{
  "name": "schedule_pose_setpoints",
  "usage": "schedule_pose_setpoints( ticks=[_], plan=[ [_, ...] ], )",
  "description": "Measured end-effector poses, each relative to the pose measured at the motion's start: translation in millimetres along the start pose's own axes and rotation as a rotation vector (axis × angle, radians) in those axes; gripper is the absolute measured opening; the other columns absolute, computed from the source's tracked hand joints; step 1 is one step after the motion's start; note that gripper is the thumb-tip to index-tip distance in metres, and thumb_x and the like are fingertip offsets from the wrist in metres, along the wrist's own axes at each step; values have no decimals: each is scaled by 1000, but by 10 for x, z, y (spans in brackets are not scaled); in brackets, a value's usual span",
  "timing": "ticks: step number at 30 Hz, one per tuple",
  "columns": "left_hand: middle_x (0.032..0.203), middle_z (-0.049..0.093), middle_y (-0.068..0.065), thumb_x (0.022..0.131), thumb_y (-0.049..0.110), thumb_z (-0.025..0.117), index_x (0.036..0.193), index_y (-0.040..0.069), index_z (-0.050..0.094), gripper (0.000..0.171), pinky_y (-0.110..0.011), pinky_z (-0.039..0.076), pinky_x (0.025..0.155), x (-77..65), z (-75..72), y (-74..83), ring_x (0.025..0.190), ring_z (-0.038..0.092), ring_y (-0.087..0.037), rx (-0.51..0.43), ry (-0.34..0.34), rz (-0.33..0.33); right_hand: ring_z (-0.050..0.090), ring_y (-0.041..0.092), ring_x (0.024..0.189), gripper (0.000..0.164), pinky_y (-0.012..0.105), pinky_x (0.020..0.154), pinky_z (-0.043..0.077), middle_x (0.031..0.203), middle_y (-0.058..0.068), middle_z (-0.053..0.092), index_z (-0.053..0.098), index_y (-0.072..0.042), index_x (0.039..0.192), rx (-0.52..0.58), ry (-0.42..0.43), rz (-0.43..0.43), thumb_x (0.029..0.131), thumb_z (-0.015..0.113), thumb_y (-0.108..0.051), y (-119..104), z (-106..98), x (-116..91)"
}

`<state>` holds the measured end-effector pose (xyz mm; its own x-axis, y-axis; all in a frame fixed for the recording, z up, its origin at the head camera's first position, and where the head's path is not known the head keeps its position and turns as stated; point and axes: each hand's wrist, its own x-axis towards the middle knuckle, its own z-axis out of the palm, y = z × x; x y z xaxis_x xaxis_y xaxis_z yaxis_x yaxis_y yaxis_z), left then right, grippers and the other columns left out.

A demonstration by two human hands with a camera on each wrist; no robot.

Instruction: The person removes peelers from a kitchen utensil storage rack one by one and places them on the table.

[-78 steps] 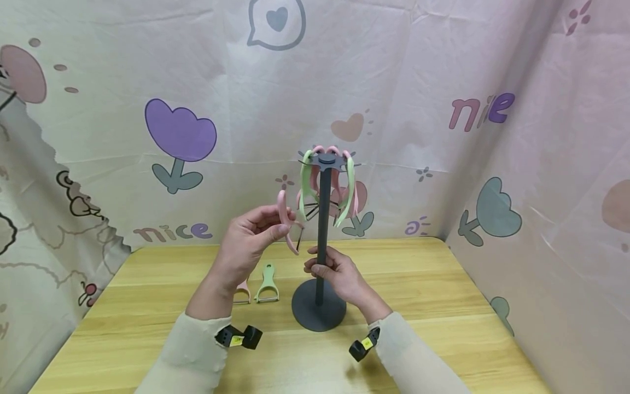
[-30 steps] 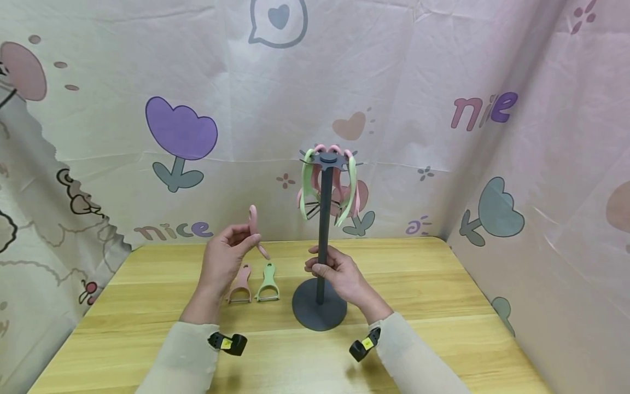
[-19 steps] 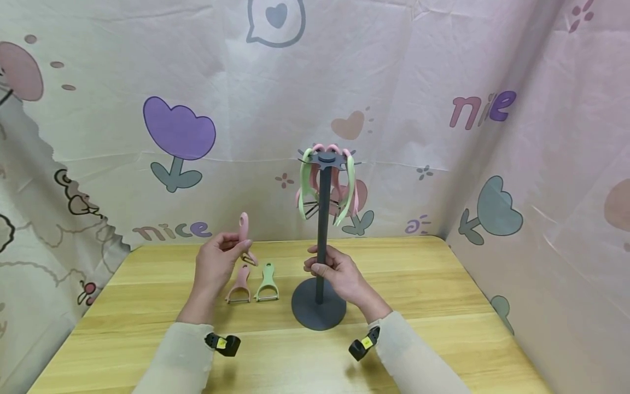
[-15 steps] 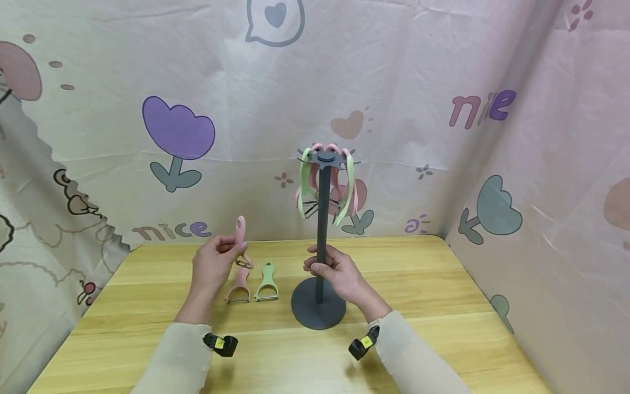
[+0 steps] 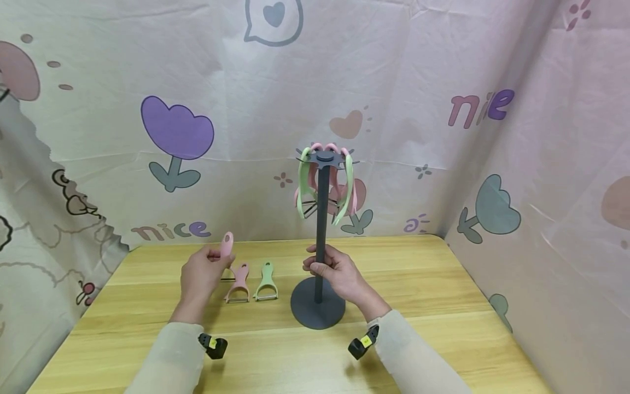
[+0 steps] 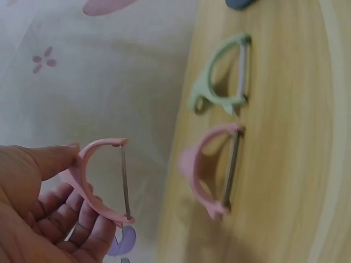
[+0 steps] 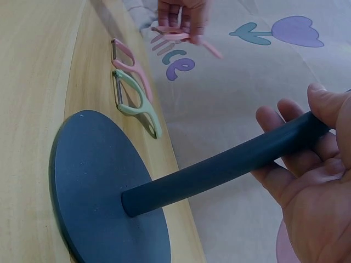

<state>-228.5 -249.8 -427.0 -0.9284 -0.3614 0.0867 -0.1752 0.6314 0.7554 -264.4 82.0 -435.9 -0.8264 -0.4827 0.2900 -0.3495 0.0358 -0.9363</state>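
My left hand [image 5: 200,276] pinches a pink peeler [image 6: 88,181] between thumb and fingers, its blade end pointing away from the palm. Just right of it a second pink peeler [image 5: 240,282] lies on the table, with a green peeler [image 5: 267,282] beside that one. My right hand [image 5: 342,276] grips the post of a dark grey stand [image 5: 322,219], thumb on one side and fingers on the other. Several pink and green peelers [image 5: 348,186] hang from hooks around the stand's top. In the right wrist view the round base [image 7: 104,186] sits flat on the table.
The wooden table [image 5: 418,306] reaches back to a printed cloth [image 5: 246,109] that hangs behind and at both sides. A small black camera [image 5: 214,346] is strapped at the left wrist and another camera [image 5: 363,342] at the right.
The left hand has carried the pink peeler away from the stand, leftward and down, to beside the peelers lying on the table. My right hand has stayed on the post.
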Motion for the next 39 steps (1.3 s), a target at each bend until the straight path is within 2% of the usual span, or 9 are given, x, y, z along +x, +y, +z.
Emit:
schedule_pose_setpoints(
  ticks=[3, 9, 14, 20, 25, 28, 34, 39],
  plan=[
    [102, 74, -17, 99, 38, 72, 111, 2, 69, 38, -35, 43, 64, 29, -16, -99, 84, 62, -29, 50, -21, -6, 75, 36, 113, 32, 36, 95, 60, 118, 22, 74, 62, -5, 137, 0, 4, 0, 104, 64, -5, 3, -3, 1],
    [91, 70, -16, 97, 36, 72, 103, 1, 65, 36, -36, 39, 62, 66, -24, -240, 77, 58, -30, 130, -61, -68, 74, 36, 113, 32, 36, 96, 60, 119, 22, 74, 62, -6, 137, 8, -1, 3, 105, 64, -6, 18, -6, 6],
    [84, 66, -14, 99, 34, 69, 103, 0, 64, 34, -36, 38, 61, 86, -26, -305, 73, 55, -28, 178, -82, -98, 74, 36, 114, 32, 36, 96, 60, 119, 22, 74, 62, -6, 137, 6, -3, 3, 105, 64, -7, 21, -6, 8],
    [99, 70, -24, 99, 34, 67, 115, -5, 65, 42, -39, 42, 64, 118, -44, -364, 78, 58, -31, 242, -117, -123, 74, 36, 114, 32, 35, 96, 60, 119, 23, 74, 62, -5, 137, 14, 0, 4, 105, 64, -6, 13, -8, 4],
    [107, 71, -28, 99, 35, 67, 116, -6, 66, 44, -43, 46, 69, 145, -33, -427, 83, 62, -35, 281, -145, -119, 74, 37, 114, 33, 35, 96, 60, 119, 24, 73, 62, -5, 137, 22, -4, 4, 105, 64, -6, 13, -4, 3],
    [103, 71, -26, 99, 36, 66, 110, -5, 67, 42, -43, 45, 68, 147, -14, -462, 81, 63, -34, 297, -148, -105, 74, 36, 114, 33, 35, 96, 60, 119, 23, 74, 62, -5, 137, 20, -3, 7, 105, 64, -7, 14, -1, 3],
    [77, 63, -13, 99, 36, 66, 83, 4, 63, 36, -37, 40, 59, 130, 27, -476, 68, 55, -27, 305, -167, -103, 74, 35, 113, 33, 35, 96, 60, 119, 22, 74, 62, -6, 137, 7, 0, 7, 104, 64, -7, 10, -2, 0],
    [74, 62, -12, 100, 36, 65, 76, 6, 61, 38, -36, 40, 57, 125, 48, -475, 66, 55, -27, 313, -181, -104, 75, 34, 113, 33, 35, 96, 60, 118, 21, 75, 63, -7, 137, 0, 0, 7, 104, 65, -7, 15, -6, 0]
  ],
)
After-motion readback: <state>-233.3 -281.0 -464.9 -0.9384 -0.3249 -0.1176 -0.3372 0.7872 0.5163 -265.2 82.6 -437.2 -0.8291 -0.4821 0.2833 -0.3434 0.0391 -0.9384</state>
